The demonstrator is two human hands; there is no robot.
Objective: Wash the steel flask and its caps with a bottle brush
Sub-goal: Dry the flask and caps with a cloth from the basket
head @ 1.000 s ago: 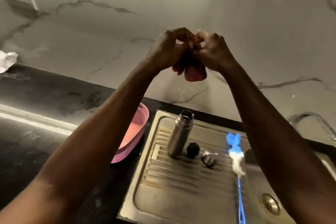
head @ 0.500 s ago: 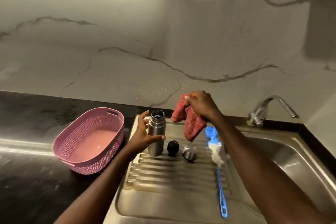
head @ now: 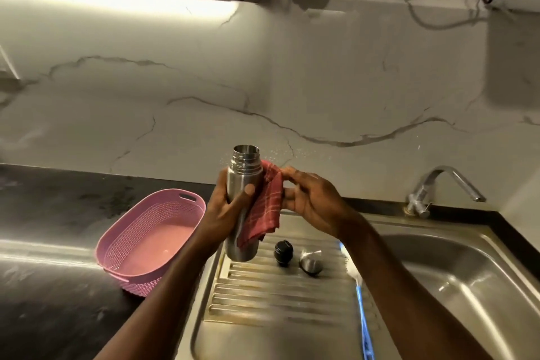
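Note:
My left hand [head: 226, 207] grips the open steel flask [head: 245, 181] upright, lifted above the ribbed draining board [head: 263, 295]. My right hand [head: 312, 202] holds a red checked cloth [head: 267, 207] against the flask's right side. On the board below lie a black inner cap [head: 283, 253] and a steel outer cap [head: 311, 261]. A blue bottle brush [head: 363, 321] lies along the board's right side, its head mostly hidden behind my right forearm.
A pink perforated basket [head: 152, 234] stands on the dark counter left of the board. The sink basin [head: 455, 278] is at the right, with a steel tap [head: 438, 187] behind it. A marble wall rises at the back.
My left hand has lifted the flask off the draining board. My right hand has brought the red cloth against the flask's side. The view has tilted up.

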